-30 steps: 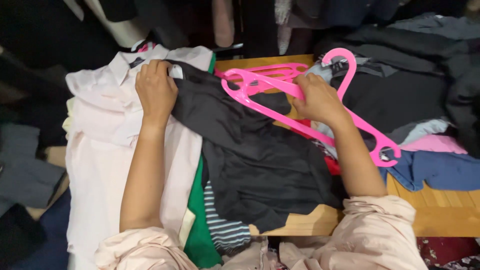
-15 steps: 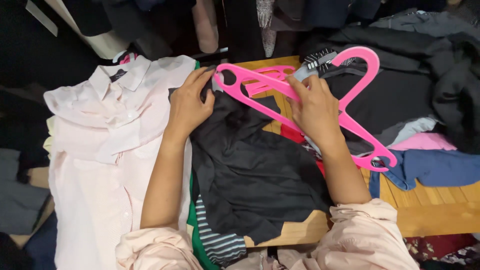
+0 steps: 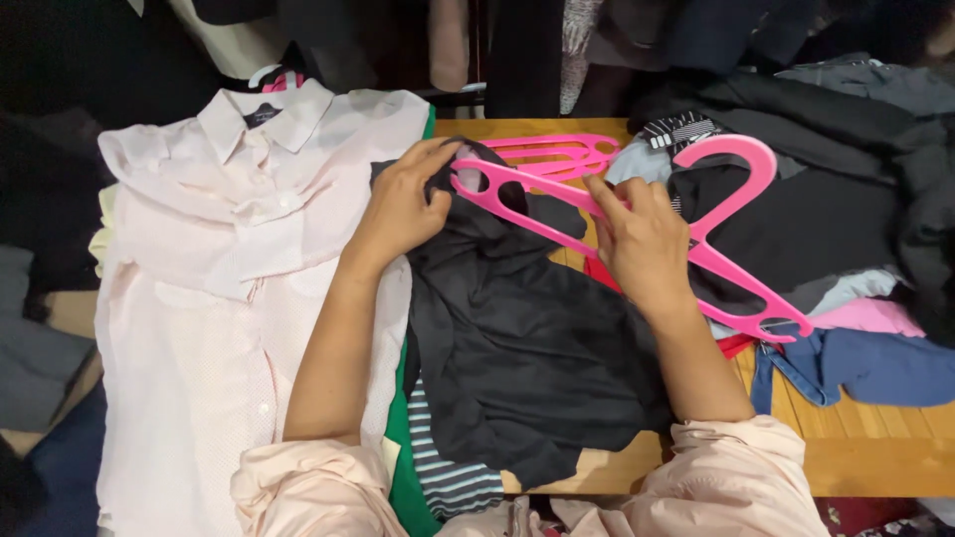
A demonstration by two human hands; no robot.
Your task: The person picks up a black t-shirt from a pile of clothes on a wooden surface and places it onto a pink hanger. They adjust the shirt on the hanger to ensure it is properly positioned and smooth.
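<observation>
A black garment (image 3: 527, 338) lies spread on a wooden table (image 3: 856, 457). My left hand (image 3: 403, 204) grips its top edge, next to one end of a pink plastic hanger (image 3: 716, 249). My right hand (image 3: 645, 239) holds that hanger by its middle bar; the hook curves up to the right and one arm reaches toward the garment's opening. A second pink hanger (image 3: 552, 151) lies flat on the table behind it.
A pale pink collared shirt (image 3: 219, 268) lies flat on the left over a green item (image 3: 408, 487) and a striped one (image 3: 448, 467). Dark clothes (image 3: 826, 149), a blue denim piece (image 3: 875, 363) and a pink cloth (image 3: 865, 316) are piled at the right. Hanging garments fill the back.
My left hand moved right along the black garment's top edge toward the hanger. My right hand swung the pink hanger leftward so its end meets the garment. The view shifted.
</observation>
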